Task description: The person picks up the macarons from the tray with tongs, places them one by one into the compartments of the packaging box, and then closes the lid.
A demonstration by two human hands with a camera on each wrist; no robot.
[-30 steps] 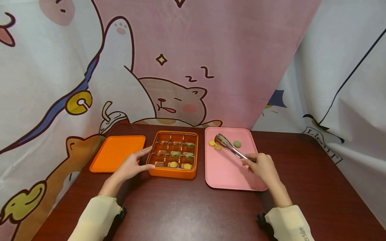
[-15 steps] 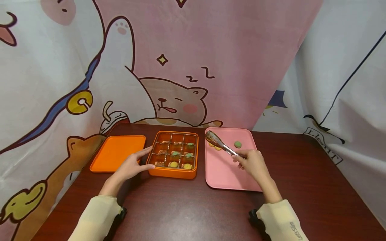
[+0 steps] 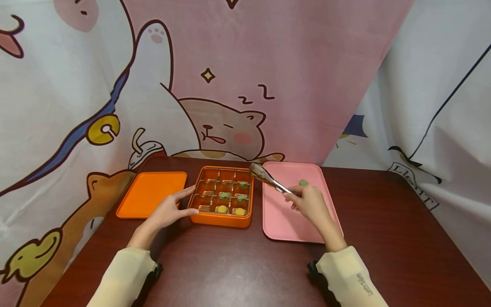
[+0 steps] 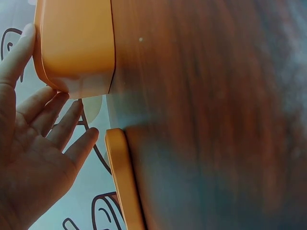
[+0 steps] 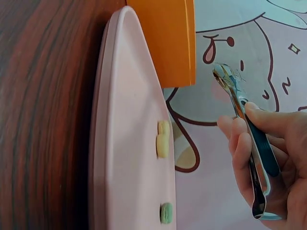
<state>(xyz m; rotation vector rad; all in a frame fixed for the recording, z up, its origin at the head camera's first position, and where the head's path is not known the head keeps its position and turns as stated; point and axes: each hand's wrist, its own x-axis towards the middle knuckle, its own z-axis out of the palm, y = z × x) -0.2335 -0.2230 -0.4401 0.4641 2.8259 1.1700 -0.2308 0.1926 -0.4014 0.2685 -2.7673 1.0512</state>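
An orange box (image 3: 220, 220) with a clear divided insert holds green macarons (image 3: 223, 195) in its middle and right columns and yellow macarons (image 3: 222, 209) in the front row. My left hand (image 3: 168, 212) rests its thumb and fingertips against the box's left side, fingers spread. My right hand (image 3: 311, 205) grips metal tongs (image 3: 277, 184), whose tips hover by the box's back right rim. Whether anything sits between the tips, I cannot tell. On the pink tray (image 3: 280, 219) lie a green macaron (image 5: 166, 213) and two yellow macarons (image 5: 162, 143), the yellow ones hidden in the head view.
A flat orange lid (image 3: 151, 194) lies left of the box on the dark wooden table (image 3: 238, 264). Behind the table hangs a printed cloth (image 3: 307, 85) with cartoon animals.
My right hand has carried the tongs leftward, from over the tray's yellow macarons to the box's right edge. The left hand keeps its place on the box.
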